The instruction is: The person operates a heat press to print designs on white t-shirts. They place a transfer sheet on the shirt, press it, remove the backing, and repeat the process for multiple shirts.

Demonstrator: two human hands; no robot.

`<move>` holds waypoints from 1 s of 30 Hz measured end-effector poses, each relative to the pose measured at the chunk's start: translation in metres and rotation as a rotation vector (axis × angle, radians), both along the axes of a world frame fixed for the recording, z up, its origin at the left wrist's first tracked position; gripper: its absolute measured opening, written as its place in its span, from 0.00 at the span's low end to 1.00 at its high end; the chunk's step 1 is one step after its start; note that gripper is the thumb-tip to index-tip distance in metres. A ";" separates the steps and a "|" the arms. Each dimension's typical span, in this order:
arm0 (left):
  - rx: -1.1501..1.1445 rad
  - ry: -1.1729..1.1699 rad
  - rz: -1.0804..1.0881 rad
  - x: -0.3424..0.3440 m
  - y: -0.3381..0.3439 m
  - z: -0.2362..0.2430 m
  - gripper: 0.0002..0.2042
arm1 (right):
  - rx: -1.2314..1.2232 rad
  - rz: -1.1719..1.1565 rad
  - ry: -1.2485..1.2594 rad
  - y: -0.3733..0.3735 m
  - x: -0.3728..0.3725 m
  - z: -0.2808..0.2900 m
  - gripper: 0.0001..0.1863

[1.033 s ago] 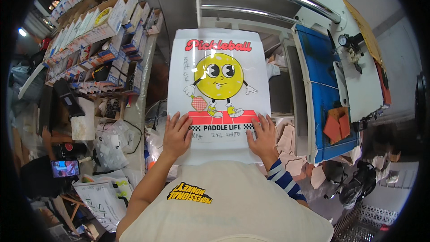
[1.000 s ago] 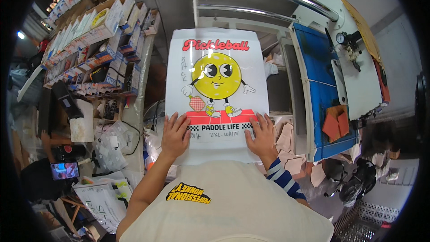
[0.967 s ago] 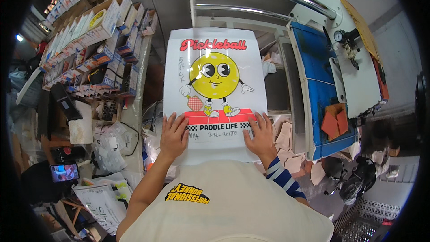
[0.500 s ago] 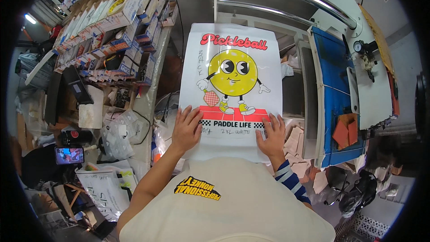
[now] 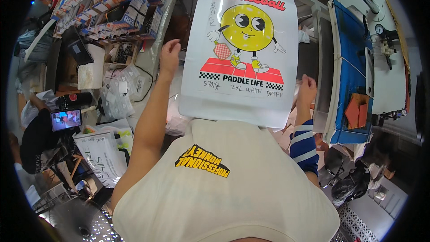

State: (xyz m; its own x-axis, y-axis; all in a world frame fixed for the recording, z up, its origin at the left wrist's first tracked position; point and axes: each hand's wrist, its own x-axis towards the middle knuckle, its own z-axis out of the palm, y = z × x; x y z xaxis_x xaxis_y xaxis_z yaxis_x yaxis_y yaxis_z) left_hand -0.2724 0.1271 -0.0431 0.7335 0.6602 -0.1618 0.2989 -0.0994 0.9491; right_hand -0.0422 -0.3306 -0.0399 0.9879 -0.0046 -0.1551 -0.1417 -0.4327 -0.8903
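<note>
A large white sheet lies in front of me, printed with a yellow cartoon ball character, red lettering and a checkered strip, with handwriting below. My left hand is raised just off its left edge, fingers curled together with nothing visible in them. Close to the sheet's lower right edge, my right hand is also curled, and I see nothing in it. A small gap shows between each hand and the sheet.
A blue-covered press platen with orange-red pieces stands right, beside a pressure gauge. Boxes are stacked on the left shelf. A lit phone and clear plastic bags are at left, with a person beyond.
Both hands have lifted off the sheet's lower part and moved out past its sides, the fingers curling in. The view has shifted, so the sheet appears higher and slightly turned.
</note>
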 end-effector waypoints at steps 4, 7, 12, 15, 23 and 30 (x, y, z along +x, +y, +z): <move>-1.085 0.061 -0.098 -0.032 -0.005 -0.049 0.26 | 0.741 -0.032 0.928 0.004 -0.016 0.004 0.27; -1.064 -0.070 -0.089 -0.041 -0.004 -0.068 0.25 | 0.885 -0.002 0.827 -0.026 -0.018 -0.034 0.24; -0.803 -0.204 0.013 -0.098 0.045 -0.036 0.14 | 0.877 -0.097 0.566 -0.077 -0.007 -0.025 0.23; -0.653 -0.171 0.011 -0.112 0.056 -0.016 0.17 | 0.963 -0.182 0.441 -0.085 -0.013 -0.009 0.21; -0.541 -0.215 -0.028 -0.119 0.039 0.013 0.21 | 0.933 -0.162 0.208 -0.104 -0.027 -0.021 0.16; -0.603 -0.269 0.046 -0.122 0.044 0.008 0.19 | 0.849 -0.246 0.232 -0.108 -0.026 -0.013 0.21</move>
